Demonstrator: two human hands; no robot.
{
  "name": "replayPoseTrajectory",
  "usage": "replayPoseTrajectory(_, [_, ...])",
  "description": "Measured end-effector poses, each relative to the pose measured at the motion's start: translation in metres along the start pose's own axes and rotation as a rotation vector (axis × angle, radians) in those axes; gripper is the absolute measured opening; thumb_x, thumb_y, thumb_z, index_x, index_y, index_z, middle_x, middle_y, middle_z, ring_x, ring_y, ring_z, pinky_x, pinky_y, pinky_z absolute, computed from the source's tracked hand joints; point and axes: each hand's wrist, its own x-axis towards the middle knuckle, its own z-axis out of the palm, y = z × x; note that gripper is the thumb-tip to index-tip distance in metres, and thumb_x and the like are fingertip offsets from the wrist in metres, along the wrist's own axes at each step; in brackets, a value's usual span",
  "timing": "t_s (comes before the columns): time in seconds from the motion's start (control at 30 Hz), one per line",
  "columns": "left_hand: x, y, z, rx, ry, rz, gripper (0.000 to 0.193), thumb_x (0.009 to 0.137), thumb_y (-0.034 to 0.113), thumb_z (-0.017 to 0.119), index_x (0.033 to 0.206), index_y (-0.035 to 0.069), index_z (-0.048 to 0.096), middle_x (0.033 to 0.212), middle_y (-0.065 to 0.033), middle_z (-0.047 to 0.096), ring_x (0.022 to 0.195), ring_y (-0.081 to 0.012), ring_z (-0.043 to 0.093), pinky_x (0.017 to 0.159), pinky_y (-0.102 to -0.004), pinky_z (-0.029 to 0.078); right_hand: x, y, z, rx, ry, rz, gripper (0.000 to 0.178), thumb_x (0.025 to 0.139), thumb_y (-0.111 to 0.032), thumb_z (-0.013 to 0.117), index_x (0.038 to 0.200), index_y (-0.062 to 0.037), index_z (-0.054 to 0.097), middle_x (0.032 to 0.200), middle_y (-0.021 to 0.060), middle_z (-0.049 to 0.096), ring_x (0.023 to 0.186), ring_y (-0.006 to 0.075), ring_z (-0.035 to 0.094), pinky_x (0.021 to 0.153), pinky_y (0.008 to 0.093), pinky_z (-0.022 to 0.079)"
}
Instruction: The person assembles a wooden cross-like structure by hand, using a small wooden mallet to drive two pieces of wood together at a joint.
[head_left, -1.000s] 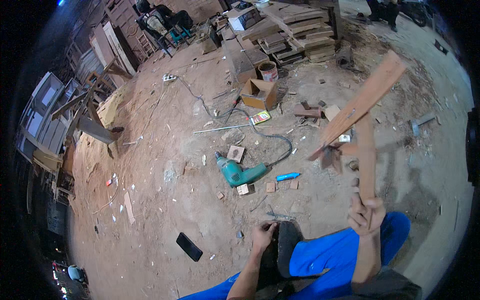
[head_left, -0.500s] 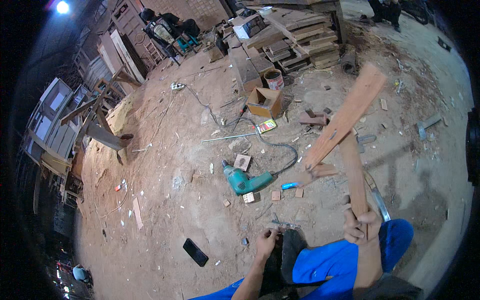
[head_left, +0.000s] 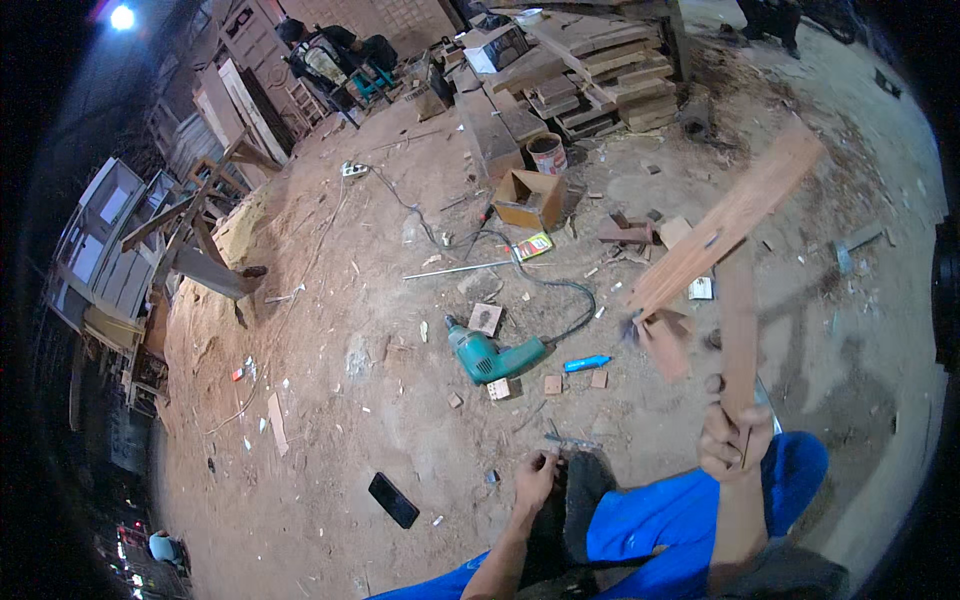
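My right hand [head_left: 735,440] is wrapped round the lower end of an upright wooden strip [head_left: 738,340]. This strip meets a wider reddish board [head_left: 730,222] that slants up to the right, and a short wooden piece [head_left: 665,345] hangs from the board's lower end. The joined wooden pieces are held off the ground. Beside my dark-covered knee, my left hand [head_left: 537,478] has its fingers pinched together; what they hold, if anything, is too small to make out. Just beyond it lies a thin metal tool [head_left: 572,440].
A green corded drill [head_left: 490,355], a blue marker-like object [head_left: 587,364] and small wooden blocks [head_left: 553,384] lie ahead. Left of my knees is a black phone [head_left: 393,500]. Farther off stand an open wooden box [head_left: 530,200], a bucket [head_left: 547,153] and stacked planks [head_left: 620,80].
My right hand has shifted slightly right, swinging the joined wooden pieces to the right. The blue marker-like object and a small white block behind them have come into fuller view. My left hand stays put.
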Motion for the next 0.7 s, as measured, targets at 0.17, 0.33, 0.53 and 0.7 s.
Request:
replayPoseTrajectory(0.17, [0.002,-0.009,-0.004,-0.076,0.026,0.092,0.028,0.097,0.025,0.062,0.085,0.001,0.067,0.072,-0.0037,0.065,0.062,-0.0103,0.058,0.058,-0.0264,0.045,0.008,0.002,-0.006,-0.107,-0.023,0.034,0.054,0.086,-0.021,0.05,0.135,-0.0023,0.038,0.063,0.0042,0.036,0.043,0.0113,0.038,0.035,0.0302,0.034])
replayPoseTrajectory(0.33, [-0.008,0.0,-0.004,-0.06,0.062,0.074,0.024,0.097,0.022,0.062,0.087,0.001,0.068,0.074,-0.0028,0.066,0.064,-0.0095,0.058,0.059,-0.0257,0.045,0.01,0.009,0.02,-0.564,0.225,-0.177,0.05,0.083,-0.016,0.057,0.127,0.0053,0.048,0.06,0.0012,0.04,0.038,0.0098,0.037,0.034,0.0289,0.037])
replayPoseTrajectory(0.53, [-0.005,0.008,0.001,-0.329,0.078,0.131,0.022,0.097,0.023,0.063,0.095,0.002,0.065,0.074,-0.0009,0.062,0.061,-0.0078,0.054,0.056,-0.0241,0.043,0.002,0.009,0.025,-0.45,0.194,-0.019,0.044,0.08,-0.012,0.061,0.119,0.0068,0.055,0.063,0.0039,0.049,0.036,0.0088,0.037,0.033,0.0268,0.034])
replayPoseTrajectory(0.7, [-0.011,0.055,0.034,-0.332,0.082,0.208,0.018,0.095,0.019,0.065,0.104,0.003,0.061,0.088,-0.0023,0.059,0.077,-0.0074,0.053,0.068,-0.0233,0.044,0.026,0.015,-0.012,0.076,0.045,0.141,0.055,0.089,-0.021,0.052,0.138,0.0016,0.041,0.066,0.0013,0.04,0.04,0.0075,0.034,0.034,0.0246,0.029])
